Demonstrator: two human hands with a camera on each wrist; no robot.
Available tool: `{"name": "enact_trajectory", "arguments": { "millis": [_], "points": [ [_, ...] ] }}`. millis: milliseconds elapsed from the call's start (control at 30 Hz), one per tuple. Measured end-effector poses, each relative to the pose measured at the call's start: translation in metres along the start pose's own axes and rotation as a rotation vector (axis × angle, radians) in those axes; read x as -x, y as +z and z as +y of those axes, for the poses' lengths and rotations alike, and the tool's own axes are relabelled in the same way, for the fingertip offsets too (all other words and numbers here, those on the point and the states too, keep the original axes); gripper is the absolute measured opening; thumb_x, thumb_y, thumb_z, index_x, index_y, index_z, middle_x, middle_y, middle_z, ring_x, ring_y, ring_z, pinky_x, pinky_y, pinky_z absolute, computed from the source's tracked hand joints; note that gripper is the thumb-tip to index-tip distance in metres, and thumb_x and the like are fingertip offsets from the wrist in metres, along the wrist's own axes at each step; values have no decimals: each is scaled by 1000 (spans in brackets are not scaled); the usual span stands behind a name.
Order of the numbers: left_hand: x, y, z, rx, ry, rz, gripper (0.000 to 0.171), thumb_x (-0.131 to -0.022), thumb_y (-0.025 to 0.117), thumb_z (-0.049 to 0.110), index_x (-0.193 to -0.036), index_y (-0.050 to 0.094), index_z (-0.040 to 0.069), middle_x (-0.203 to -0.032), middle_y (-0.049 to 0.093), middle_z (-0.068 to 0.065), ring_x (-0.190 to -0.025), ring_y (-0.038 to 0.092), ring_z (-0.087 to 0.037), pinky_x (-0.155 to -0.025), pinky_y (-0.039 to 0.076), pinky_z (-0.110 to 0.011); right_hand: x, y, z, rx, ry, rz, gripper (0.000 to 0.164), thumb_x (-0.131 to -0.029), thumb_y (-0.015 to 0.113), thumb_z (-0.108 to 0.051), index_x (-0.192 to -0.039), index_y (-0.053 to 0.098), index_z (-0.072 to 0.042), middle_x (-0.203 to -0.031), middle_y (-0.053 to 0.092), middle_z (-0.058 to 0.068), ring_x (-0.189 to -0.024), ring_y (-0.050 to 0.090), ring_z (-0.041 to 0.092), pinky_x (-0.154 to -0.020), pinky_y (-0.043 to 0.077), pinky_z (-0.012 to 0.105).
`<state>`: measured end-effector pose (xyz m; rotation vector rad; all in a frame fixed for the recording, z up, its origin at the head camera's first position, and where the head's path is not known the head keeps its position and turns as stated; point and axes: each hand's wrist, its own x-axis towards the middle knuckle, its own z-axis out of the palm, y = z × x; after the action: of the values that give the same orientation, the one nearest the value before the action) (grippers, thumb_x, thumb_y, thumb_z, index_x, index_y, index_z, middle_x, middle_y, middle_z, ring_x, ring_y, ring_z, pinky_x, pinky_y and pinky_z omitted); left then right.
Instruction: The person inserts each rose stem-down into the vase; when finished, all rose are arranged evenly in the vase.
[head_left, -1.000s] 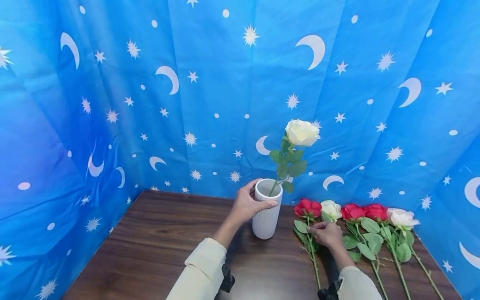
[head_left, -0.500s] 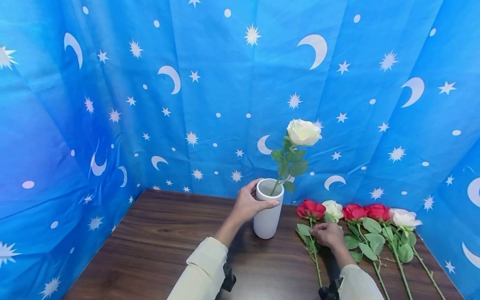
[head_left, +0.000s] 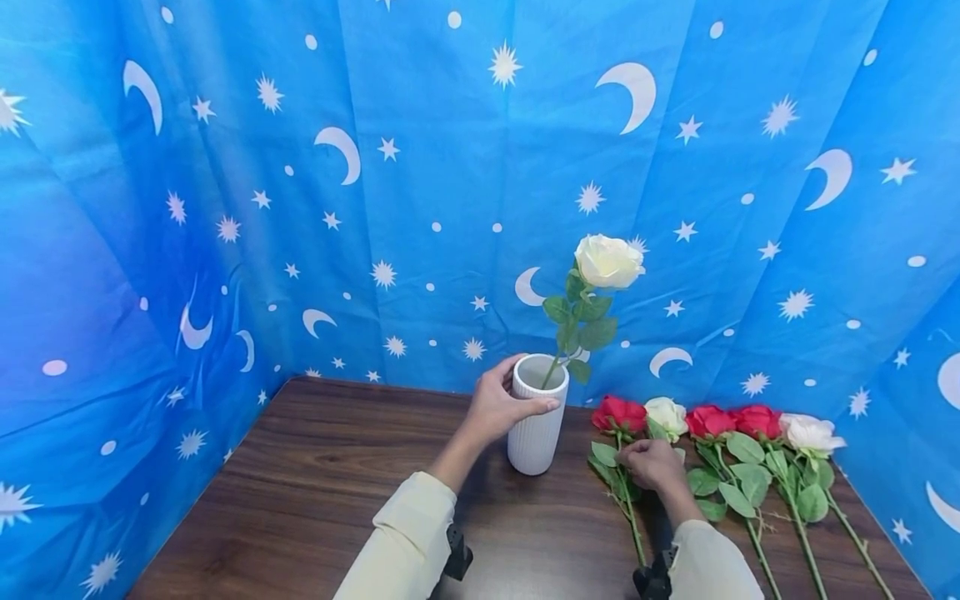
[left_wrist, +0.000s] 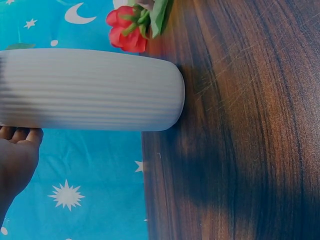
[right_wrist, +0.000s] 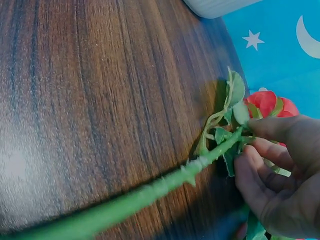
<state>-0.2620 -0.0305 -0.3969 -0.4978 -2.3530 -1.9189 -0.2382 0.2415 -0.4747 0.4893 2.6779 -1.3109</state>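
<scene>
A white ribbed vase (head_left: 534,442) stands upright on the table, holding one white rose (head_left: 609,262) that leans to the right. My left hand (head_left: 495,410) grips the vase near its rim, thumb across the front; in the left wrist view fingertips (left_wrist: 34,134) touch its ribbed side (left_wrist: 100,90). To the right, my right hand (head_left: 657,468) pinches the stem of the leftmost red rose (head_left: 619,414), just below the bloom among its leaves. In the right wrist view, thumb and fingers meet at the green stem (right_wrist: 165,184), which runs low along the table; the bloom is partly hidden behind the hand.
Right of my right hand lie a white rose (head_left: 666,418), two red roses (head_left: 709,423) and a pale pink rose (head_left: 810,433), stems toward me. A blue cloth (head_left: 435,183) with moons and stars hangs behind the dark wooden table (head_left: 330,467).
The red rose's bloom and leaves have shifted slightly in the right hand's pinch. The left hand and the vase have stayed in place; the view itself moved a little.
</scene>
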Motion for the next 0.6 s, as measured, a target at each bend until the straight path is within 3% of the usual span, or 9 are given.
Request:
{"name": "enact_trajectory", "arguments": {
  "millis": [167, 333, 433, 600],
  "points": [
    [0, 0, 1, 10, 5, -3, 76, -77, 89, 23, -143, 55, 12, -131, 68, -11, -120, 67, -25, -105, 56, -44, 3, 1, -4, 96, -37, 40, 27, -87, 74, -25, -94, 74, 2, -77, 70, 4, -62, 62, 12, -56, 51, 26],
    [1, 0, 1, 15, 7, -6, 75, -78, 89, 22, -144, 55, 12, -133, 68, -12, -123, 66, -27, -106, 55, -46, 2, 0, -5, 156, -57, 43, 20, -86, 72, -20, -90, 73, 0, -67, 63, 0, -62, 58, 15, -56, 44, 27],
    [1, 0, 1, 13, 6, -6, 75, -78, 89, 23, -144, 54, 12, -133, 67, -11, -123, 66, -27, -106, 55, -46, 0, -2, -2, 100, -55, 26, 18, -87, 69, -16, -90, 72, 2, -68, 62, 2, -62, 56, 15, -56, 45, 27],
    [1, 0, 1, 5, -3, -9, 76, -78, 89, 25, -144, 54, 13, -133, 68, -9, -122, 66, -24, -105, 55, -44, -1, -2, 1, -98, -30, 6, 15, -86, 67, -6, -95, 69, 6, -86, 65, 10, -68, 58, 14, -58, 54, 27]
  ]
}}
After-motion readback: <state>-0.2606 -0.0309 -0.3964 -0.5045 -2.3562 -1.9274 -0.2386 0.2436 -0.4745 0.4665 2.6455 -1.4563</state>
